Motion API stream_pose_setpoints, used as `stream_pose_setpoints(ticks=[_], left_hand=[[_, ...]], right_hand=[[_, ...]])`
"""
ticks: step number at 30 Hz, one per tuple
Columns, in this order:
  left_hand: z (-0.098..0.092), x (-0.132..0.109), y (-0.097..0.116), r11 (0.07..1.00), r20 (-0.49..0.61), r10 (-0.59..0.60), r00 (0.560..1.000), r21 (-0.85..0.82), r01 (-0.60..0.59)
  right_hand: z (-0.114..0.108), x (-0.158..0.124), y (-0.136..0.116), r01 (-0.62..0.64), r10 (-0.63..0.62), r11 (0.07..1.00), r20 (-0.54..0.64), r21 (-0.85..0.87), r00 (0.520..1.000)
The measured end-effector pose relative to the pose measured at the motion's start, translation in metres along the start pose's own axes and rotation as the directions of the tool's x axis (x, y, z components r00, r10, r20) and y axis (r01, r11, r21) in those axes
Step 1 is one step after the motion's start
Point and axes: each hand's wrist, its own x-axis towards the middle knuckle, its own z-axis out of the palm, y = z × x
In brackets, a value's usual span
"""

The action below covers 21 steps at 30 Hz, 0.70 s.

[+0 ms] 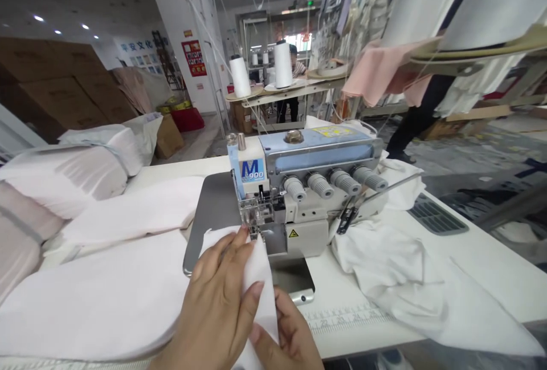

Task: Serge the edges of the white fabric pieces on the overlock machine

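Observation:
A piece of white cloth (261,279) runs up to the needle area of a blue and white overlock sewing machine (316,153). My left hand (217,296) lies flat over the cloth, fingers stretched forward close to the presser foot and thumb resting on top. Nearer to me, my right hand (290,336) grips the cloth's right edge, its thumb above the fabric and its other fingers partly hidden by it. The exact spot where cloth meets needle is covered by my left fingertips and the machine parts.
Stacked white cut pieces (98,296) lie on the left, with tied bundles (85,170) behind. Crumpled white fabric (393,267) sits right of the machine. A ruler strip (342,320) marks the table front. Thread cones (282,65) stand behind; a person (293,62) is farther back.

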Motion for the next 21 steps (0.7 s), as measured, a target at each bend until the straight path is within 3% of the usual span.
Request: stream_pose_setpoints(ticks=[5, 9, 10, 12, 13, 14, 15, 17, 18, 19, 21], left_hand=[[-0.012, 0.019, -0.004, 0.997, 0.045, -0.033, 0.998, -0.071, 0.037], [-0.030, 0.046, -0.032, 0.959, 0.179, -0.140, 0.974, -0.220, 0.178], [-0.035, 0.047, -0.041, 0.939, 0.158, -0.188, 0.969, -0.262, 0.225], [-0.044, 0.038, -0.056, 0.903, -0.005, -0.330, 0.944, -0.292, 0.314], [-0.047, 0.029, -0.060, 0.877, -0.089, -0.417, 0.905, -0.302, 0.374], [-0.049, 0.017, -0.062, 0.828, -0.106, -0.505, 0.856, -0.340, 0.446], [-0.050, 0.004, -0.061, 0.739, -0.020, -0.591, 0.807, -0.415, 0.531], [-0.049, -0.020, -0.055, 0.397, 0.389, -0.636, 0.666, -0.576, 0.715], [-0.048, -0.030, -0.050, 0.180, 0.604, -0.546, 0.581, -0.593, 0.785], [-0.046, -0.037, -0.045, -0.014, 0.748, -0.426, 0.508, -0.568, 0.823], [-0.045, -0.044, -0.037, -0.268, 0.852, -0.285, 0.440, -0.511, 0.816]], right_hand=[[0.001, 0.006, -0.013, 0.012, -0.013, 1.000, 0.079, 0.011, 0.997], [-0.003, 0.003, -0.014, -0.073, 0.076, 0.995, 0.054, -0.067, 0.996], [-0.003, 0.002, -0.013, -0.074, 0.079, 0.993, 0.050, -0.092, 0.996], [-0.004, -0.001, -0.013, -0.058, 0.064, 0.991, 0.051, -0.123, 0.997], [-0.004, -0.002, -0.013, -0.047, 0.055, 0.990, 0.054, -0.130, 0.997], [-0.004, -0.002, -0.013, -0.038, 0.046, 0.990, 0.061, -0.134, 0.997], [-0.003, -0.002, -0.013, -0.029, 0.038, 0.990, 0.068, -0.135, 0.997], [0.000, -0.001, -0.013, -0.010, 0.020, 0.991, 0.075, -0.130, 0.997], [0.002, 0.000, -0.014, 0.001, 0.008, 0.992, 0.063, -0.128, 0.998], [0.003, 0.001, -0.014, 0.011, -0.006, 0.992, 0.043, -0.129, 0.999], [0.004, 0.002, -0.016, 0.022, -0.021, 0.990, 0.004, -0.141, 1.000]])
